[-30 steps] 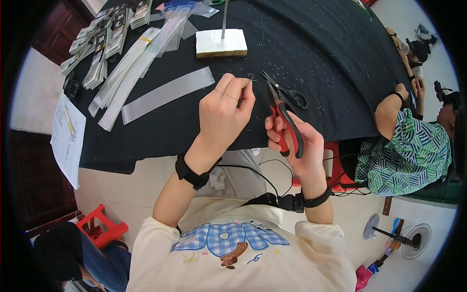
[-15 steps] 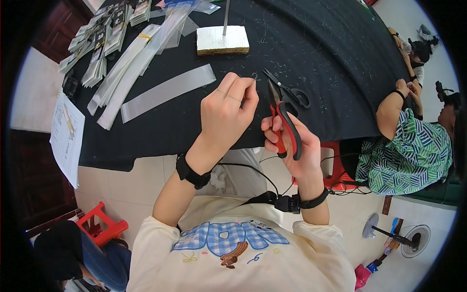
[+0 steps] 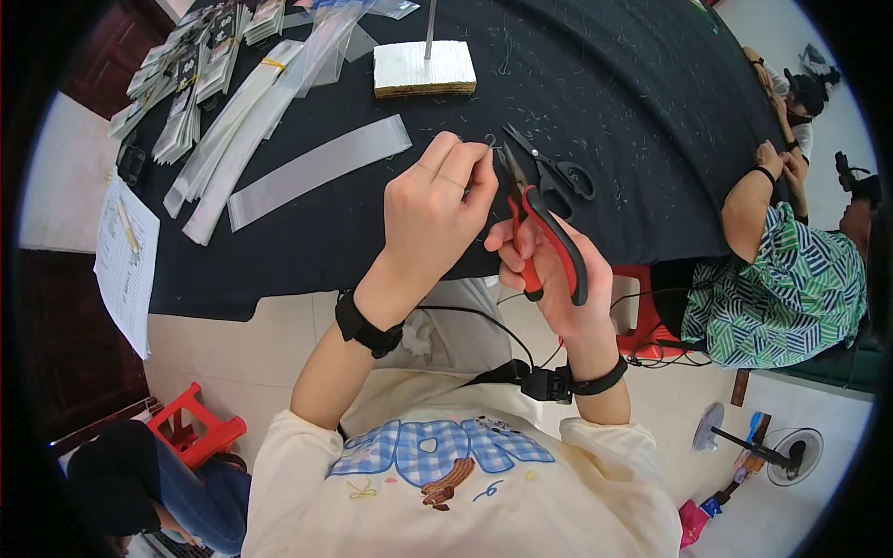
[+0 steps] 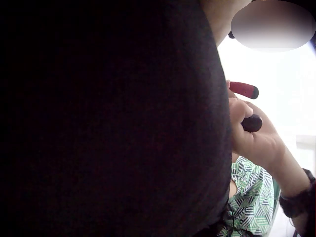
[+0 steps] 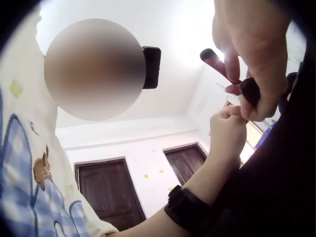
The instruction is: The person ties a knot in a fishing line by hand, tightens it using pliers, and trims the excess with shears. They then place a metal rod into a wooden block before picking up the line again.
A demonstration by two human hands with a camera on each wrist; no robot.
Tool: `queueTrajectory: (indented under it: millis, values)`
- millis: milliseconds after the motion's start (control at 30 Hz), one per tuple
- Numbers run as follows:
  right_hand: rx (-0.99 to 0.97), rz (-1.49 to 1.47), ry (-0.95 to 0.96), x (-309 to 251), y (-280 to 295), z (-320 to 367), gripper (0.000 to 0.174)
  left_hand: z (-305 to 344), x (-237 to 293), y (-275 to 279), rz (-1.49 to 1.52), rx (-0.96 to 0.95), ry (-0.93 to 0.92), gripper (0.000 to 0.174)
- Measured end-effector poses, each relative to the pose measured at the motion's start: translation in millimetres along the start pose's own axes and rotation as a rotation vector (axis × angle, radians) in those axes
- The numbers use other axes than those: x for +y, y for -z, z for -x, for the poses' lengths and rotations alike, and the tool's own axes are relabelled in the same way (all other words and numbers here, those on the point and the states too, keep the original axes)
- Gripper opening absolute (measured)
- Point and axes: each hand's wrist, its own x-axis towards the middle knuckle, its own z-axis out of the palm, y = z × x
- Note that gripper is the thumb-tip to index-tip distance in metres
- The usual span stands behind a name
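My left hand [image 3: 433, 205] pinches a thin dark wire between thumb and forefinger, and a small curled hook [image 3: 489, 140] of it pokes out past the fingertips. Red-and-black long-nose pliers [image 3: 549, 234] are gripped in my right hand [image 3: 579, 284], their slim nose pointing up just right of that hook. In the left wrist view the pliers' red handle [image 4: 243, 90] sticks out beyond the right hand; dark cloth hides the left hand there. Beyond the pliers lie black-handled scissors [image 3: 566, 177] on the black-covered table [image 3: 642, 186].
A clear plastic strip [image 3: 321, 172] lies left of my hands, near bundled clear sleeves [image 3: 242, 139] and stacks of printed cards [image 3: 186, 84]. Ahead stands a white block [image 3: 424, 71] with an upright rod. Thread scraps dot the cloth. Another person in a green patterned shirt [image 3: 777, 284] sits at right.
My right hand has shifted a little left, bringing the pliers' nose closer to the hook. My left hand has kept its pinch and edged slightly right.
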Motion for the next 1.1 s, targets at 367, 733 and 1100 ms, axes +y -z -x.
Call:
queueTrajectory:
  millis: [367, 733, 1100]
  values:
    - [-0.002, 0.069, -0.009, 0.0, -2.7, -1.6, 0.038, 0.5, -0.6, -0.1, 0.0, 0.006, -0.02, 0.013]
    - [0.038, 0.055, -0.08, 0.1, -3.1, -1.4, 0.031, 1.2, -1.2, -0.7, -0.023, 0.005, -0.043, 0.012]
    - [0.049, 0.121, -0.067, -3.1, -9.5, 0.3, 0.027, 1.8, 1.3, 0.0, -0.039, -0.005, -0.036, 0.014]
